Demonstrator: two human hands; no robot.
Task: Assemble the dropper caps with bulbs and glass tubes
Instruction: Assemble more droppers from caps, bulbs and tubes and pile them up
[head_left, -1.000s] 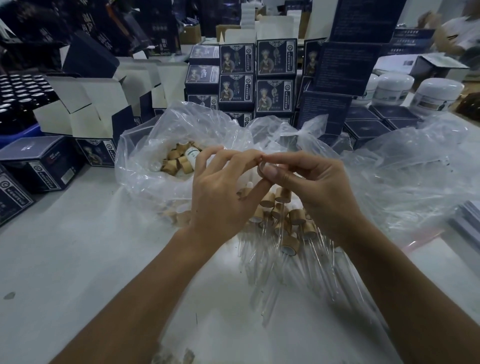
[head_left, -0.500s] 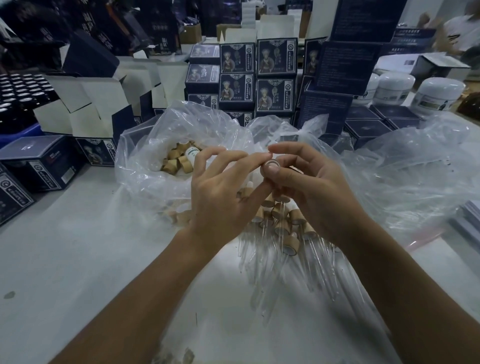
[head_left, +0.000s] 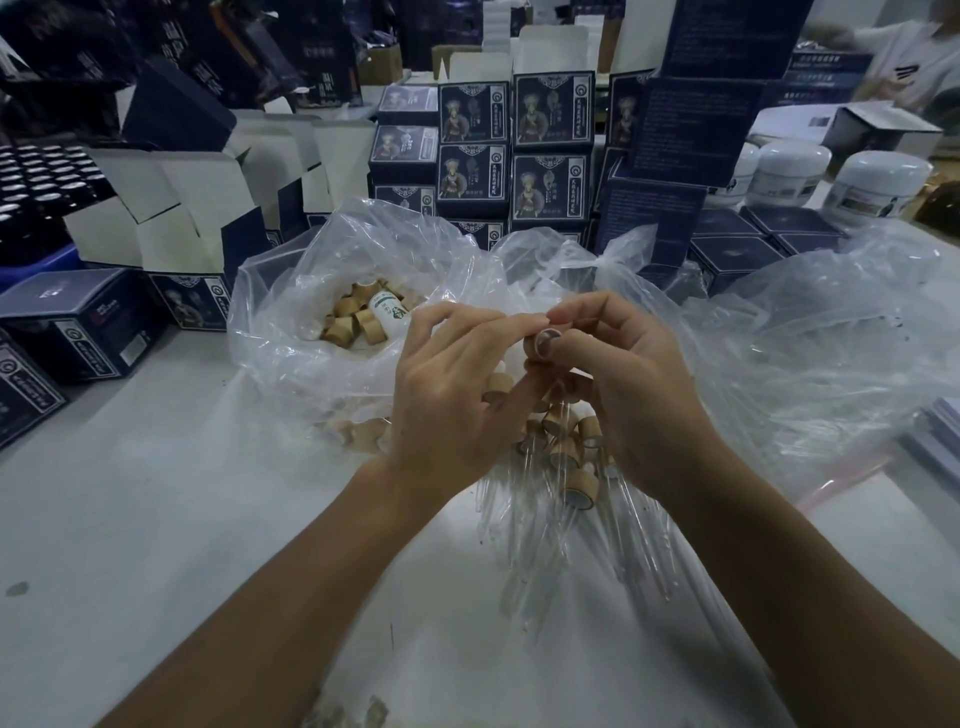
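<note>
Pale grey flat tabletop (head_left: 156, 519) carries clear crumpled plastic bags (head_left: 291, 332); heap of tan wooden dropper caps with clear glass tubes (head_left: 566, 467) on plastic sheet; dark blue printed cardboard boxes (head_left: 88, 322) at left and rear; white round lidded jars (head_left: 883, 182) far right.

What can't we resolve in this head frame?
- Cap between both hands: right hand fingers cover it; bulb seating unseen.
- Left hand hides its own fingertips' contact.
- Glass tubes: transparent, blurred, uncountable.
- Small bottle label: too small.
</note>
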